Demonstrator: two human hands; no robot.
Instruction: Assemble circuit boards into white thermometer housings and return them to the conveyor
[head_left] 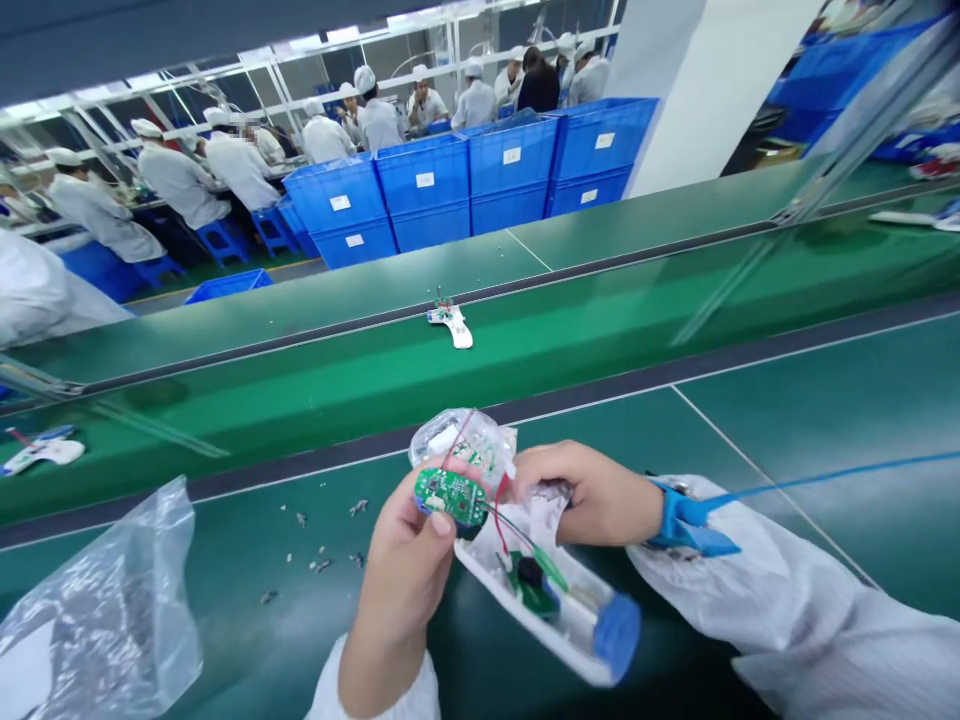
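Observation:
My left hand pinches a small round green circuit board between thumb and fingers. Red and green wires run from the board into an open white device shell with a blue end, which lies below my hands. My right hand is closed on a clear plastic bag that wraps the shell's round top part. A blue wrist strap with a blue cord sits on my right wrist.
A crumpled clear bag lies at the near left. Several small screws are scattered on the green bench. Another white device rides the green conveyor belt; one more white device lies at far left. Blue crates and workers in white stand beyond.

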